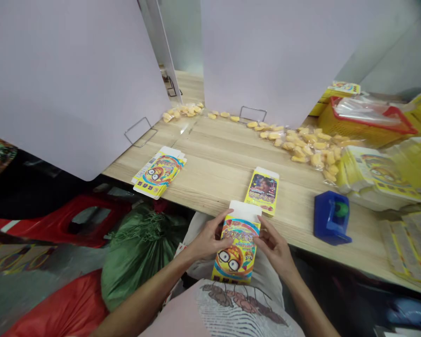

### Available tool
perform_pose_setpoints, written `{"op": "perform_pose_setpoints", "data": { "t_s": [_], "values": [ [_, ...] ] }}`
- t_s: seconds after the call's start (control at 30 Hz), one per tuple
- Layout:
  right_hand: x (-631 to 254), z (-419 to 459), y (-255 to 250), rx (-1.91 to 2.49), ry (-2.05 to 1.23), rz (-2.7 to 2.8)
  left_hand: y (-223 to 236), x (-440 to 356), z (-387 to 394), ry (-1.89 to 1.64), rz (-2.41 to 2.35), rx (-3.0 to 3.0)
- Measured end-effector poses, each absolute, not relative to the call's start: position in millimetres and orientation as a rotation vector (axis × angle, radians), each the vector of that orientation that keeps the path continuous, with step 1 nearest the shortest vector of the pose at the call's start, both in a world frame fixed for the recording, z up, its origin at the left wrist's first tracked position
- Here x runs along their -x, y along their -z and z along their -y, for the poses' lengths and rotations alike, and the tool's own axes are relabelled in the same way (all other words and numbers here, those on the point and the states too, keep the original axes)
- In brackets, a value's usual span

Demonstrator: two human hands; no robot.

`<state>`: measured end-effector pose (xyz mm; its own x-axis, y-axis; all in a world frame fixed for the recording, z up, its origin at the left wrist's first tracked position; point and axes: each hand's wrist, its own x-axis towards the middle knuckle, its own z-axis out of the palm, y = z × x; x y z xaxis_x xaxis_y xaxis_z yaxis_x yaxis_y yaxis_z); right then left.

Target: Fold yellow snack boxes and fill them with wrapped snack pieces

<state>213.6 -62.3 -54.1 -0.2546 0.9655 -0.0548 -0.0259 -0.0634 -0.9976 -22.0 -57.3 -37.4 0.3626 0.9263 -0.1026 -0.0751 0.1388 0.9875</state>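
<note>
A long wood-grain workbench [224, 154] runs between two tall white partition panels [73, 79] on wire stands and a seated worker's lap, seen from the worker's own head-worn camera. At the far right, a yellow plastic basket [366, 119] with a red rim holds clear plastic wrapping, while stacks of flattened yellow cartons [379, 175] lie on the bench beside it. A loose trail of small yellow snacks in clear wrappers [301, 147] spreads along the back of the bench toward the panels. Below the bench edge sit a green sack [140, 252], a red stool [66, 220] and a red bag [63, 304]. On the bench, a small pile of flat printed boxes [159, 171] lies to the left, and a blue holder [331, 217] with a green roll stands to the right. A single yellow box [263, 192] lies just beyond the bench edge. Over the lap, at that edge, the left hand [208, 236] and right hand [275, 248] close on opposite sides of a yellow printed carton [235, 248], its cartoon face with glasses showing and its white top flap [244, 210] standing up.
</note>
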Motion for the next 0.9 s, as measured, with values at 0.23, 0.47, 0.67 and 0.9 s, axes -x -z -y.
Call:
{"op": "perform_pose_setpoints", "data": {
  "t_s": [0.23, 0.47, 0.67, 0.9],
  "values": [
    [-217, 54, 48, 1.087, -1.24, 1.486, 26, 20, 36, -1.126, -1.02, -1.349],
    [-212, 52, 35, 1.07, -1.301, 1.464, 13, 25, 28, -0.996, -0.944, -1.25],
    [-215, 51, 20, 1.089, -1.292, 1.59, -2, 31, 25, -0.814, -1.004, -1.651],
    [-205, 47, 6, 1.28, -1.343, 1.494, -12, 29, 22, -0.801, -1.041, -1.392]
  ]
}}
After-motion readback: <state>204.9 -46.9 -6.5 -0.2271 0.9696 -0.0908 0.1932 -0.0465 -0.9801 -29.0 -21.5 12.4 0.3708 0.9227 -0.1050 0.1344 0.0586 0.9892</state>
